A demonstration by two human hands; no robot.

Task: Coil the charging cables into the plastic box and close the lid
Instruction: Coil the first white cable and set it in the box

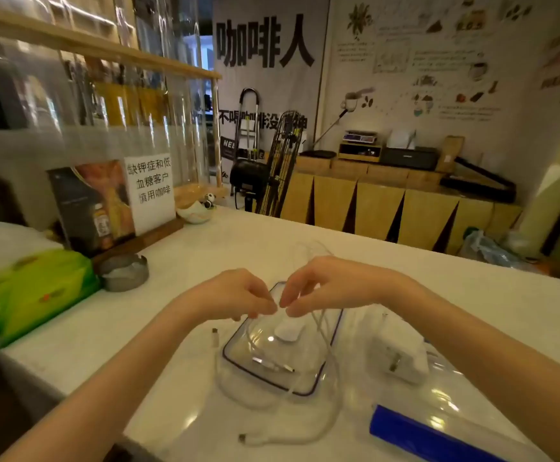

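Left hand (235, 293) and right hand (322, 285) meet above clear plastic box (238, 356) on white worktop (472, 295). Fingers of both pinch thin white charging cable (325, 331).

The blue-edged lid (438, 438) is cut off by the bottom edge.

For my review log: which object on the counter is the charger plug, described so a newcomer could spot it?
On the white counter, look just right of the clear plastic box, under the right hand's forearm. The white charger block lies there; unlike the thin white cables nearby, it is chunky, with metal prongs showing.
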